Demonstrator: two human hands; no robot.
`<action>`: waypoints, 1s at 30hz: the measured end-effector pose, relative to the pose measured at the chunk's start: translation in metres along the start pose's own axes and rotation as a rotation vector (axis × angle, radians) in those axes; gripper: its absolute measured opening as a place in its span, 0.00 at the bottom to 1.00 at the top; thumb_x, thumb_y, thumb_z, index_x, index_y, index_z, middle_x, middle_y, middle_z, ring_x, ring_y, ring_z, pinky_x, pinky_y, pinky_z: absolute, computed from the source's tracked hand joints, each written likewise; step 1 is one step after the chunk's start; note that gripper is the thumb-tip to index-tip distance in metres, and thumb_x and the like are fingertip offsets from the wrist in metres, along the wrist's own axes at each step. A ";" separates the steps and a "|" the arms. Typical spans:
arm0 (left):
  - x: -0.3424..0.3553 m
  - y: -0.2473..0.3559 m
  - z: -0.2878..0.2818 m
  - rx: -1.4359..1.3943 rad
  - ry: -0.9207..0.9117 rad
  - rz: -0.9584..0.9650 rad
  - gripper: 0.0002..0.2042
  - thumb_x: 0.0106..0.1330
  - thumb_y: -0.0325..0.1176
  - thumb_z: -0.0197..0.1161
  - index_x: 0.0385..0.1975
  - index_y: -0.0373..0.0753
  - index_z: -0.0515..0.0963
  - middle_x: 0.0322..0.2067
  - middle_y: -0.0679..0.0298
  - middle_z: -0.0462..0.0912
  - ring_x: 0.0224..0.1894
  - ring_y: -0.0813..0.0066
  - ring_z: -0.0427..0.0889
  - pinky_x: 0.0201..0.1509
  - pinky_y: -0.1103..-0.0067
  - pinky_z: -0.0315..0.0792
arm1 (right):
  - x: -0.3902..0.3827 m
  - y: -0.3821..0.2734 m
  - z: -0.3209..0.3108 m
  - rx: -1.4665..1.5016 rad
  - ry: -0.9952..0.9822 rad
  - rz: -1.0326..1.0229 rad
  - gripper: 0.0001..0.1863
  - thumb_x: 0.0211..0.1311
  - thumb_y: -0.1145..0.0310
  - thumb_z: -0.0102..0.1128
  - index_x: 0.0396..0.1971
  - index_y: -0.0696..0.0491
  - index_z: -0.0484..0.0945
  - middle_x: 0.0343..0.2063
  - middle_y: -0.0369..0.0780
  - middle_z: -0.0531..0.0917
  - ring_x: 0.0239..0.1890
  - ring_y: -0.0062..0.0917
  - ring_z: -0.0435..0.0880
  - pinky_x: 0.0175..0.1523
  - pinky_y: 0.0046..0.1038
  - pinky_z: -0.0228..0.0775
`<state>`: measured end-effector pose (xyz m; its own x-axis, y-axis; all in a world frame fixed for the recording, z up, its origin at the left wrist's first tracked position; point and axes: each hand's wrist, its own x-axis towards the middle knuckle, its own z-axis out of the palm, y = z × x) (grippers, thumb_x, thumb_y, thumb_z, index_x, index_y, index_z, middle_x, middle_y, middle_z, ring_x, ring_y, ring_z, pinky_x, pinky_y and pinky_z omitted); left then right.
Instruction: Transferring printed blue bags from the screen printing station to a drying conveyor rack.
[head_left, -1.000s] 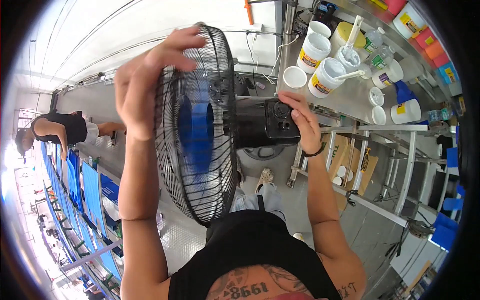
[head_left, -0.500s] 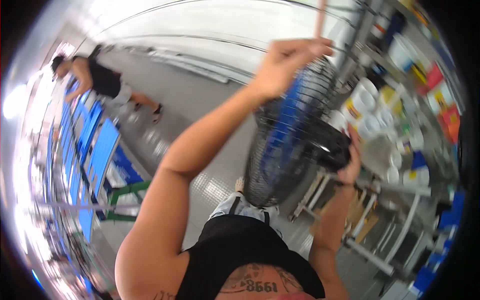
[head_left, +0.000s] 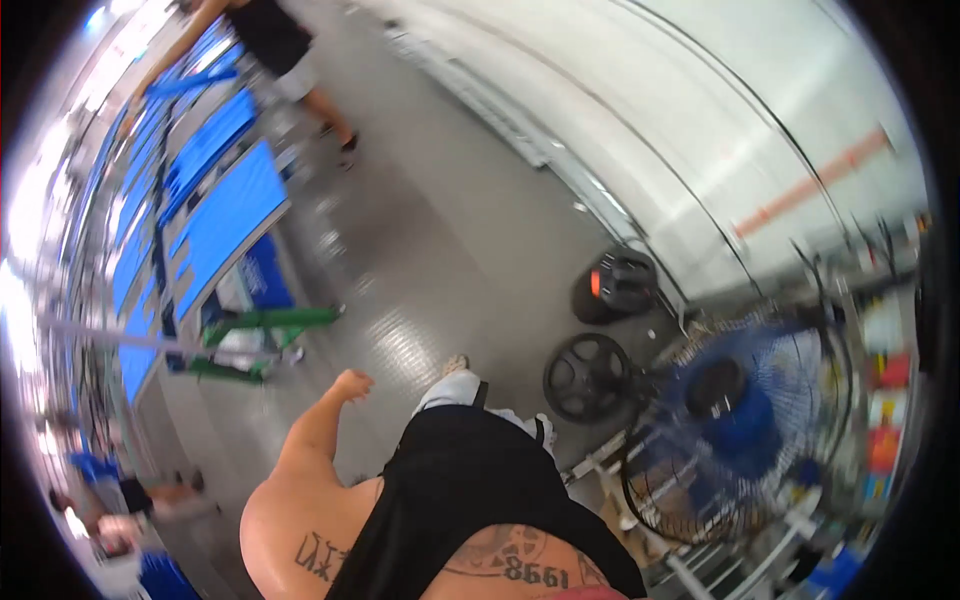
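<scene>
One hand (head_left: 352, 386), one fan (head_left: 735, 415)

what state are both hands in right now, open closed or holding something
Left hand: nothing visible in it; too small and blurred to tell open from closed.
Right hand: not in view, so it cannot be told.

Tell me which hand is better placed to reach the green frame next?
The left hand, probably: it looks empty and is on the same side as the green frame. The right hand is out of view.
</scene>
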<state>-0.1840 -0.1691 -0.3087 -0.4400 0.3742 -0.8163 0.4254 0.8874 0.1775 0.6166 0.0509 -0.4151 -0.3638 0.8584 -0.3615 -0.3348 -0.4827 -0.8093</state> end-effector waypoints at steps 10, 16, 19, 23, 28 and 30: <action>0.010 -0.021 -0.102 -0.177 0.378 0.020 0.15 0.62 0.41 0.59 0.41 0.37 0.83 0.32 0.57 0.86 0.31 0.65 0.86 0.40 0.71 0.79 | 0.314 0.039 0.288 -0.458 -0.390 0.762 0.04 0.59 0.69 0.59 0.33 0.50 0.81 0.29 0.35 0.83 0.25 0.25 0.80 0.25 0.30 0.71; 0.044 0.087 -0.176 -0.682 0.595 0.121 0.15 0.60 0.44 0.62 0.36 0.38 0.84 0.31 0.53 0.85 0.34 0.62 0.86 0.42 0.69 0.78 | 0.510 -0.038 0.461 -0.955 -0.313 0.496 0.14 0.65 0.69 0.56 0.49 0.53 0.77 0.34 0.37 0.85 0.25 0.20 0.81 0.26 0.23 0.71; 0.073 0.104 -0.162 -0.725 0.719 0.016 0.15 0.61 0.43 0.61 0.34 0.37 0.83 0.27 0.54 0.85 0.29 0.63 0.85 0.37 0.69 0.77 | 0.594 -0.033 0.481 -1.287 -0.655 0.351 0.14 0.61 0.64 0.63 0.44 0.53 0.80 0.29 0.35 0.83 0.23 0.18 0.79 0.27 0.22 0.72; 0.067 0.124 -0.037 -0.747 0.563 -0.507 0.14 0.57 0.41 0.62 0.30 0.35 0.83 0.23 0.52 0.84 0.28 0.62 0.85 0.38 0.69 0.79 | 0.648 -0.029 0.548 -1.591 -1.172 0.311 0.18 0.59 0.59 0.64 0.46 0.54 0.82 0.35 0.40 0.86 0.34 0.26 0.82 0.41 0.29 0.76; 0.038 0.242 0.038 -1.149 -0.019 -0.735 0.13 0.59 0.43 0.66 0.30 0.39 0.85 0.21 0.58 0.83 0.22 0.69 0.84 0.29 0.70 0.80 | 0.742 -0.050 0.598 -1.572 -1.058 0.749 0.16 0.62 0.61 0.61 0.45 0.53 0.81 0.31 0.38 0.84 0.26 0.22 0.81 0.26 0.26 0.73; 0.048 0.292 0.034 -1.186 0.024 -0.508 0.13 0.58 0.43 0.66 0.29 0.38 0.85 0.22 0.59 0.83 0.21 0.67 0.83 0.29 0.68 0.80 | 0.800 -0.055 0.603 -1.561 -0.953 0.771 0.13 0.63 0.63 0.59 0.43 0.53 0.80 0.29 0.36 0.83 0.19 0.19 0.78 0.18 0.23 0.67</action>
<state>-0.0537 0.0988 -0.3144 -0.3637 -0.0796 -0.9281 -0.7460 0.6216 0.2390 -0.1801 0.6601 -0.3807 -0.4757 -0.0298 -0.8791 0.8163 0.3573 -0.4539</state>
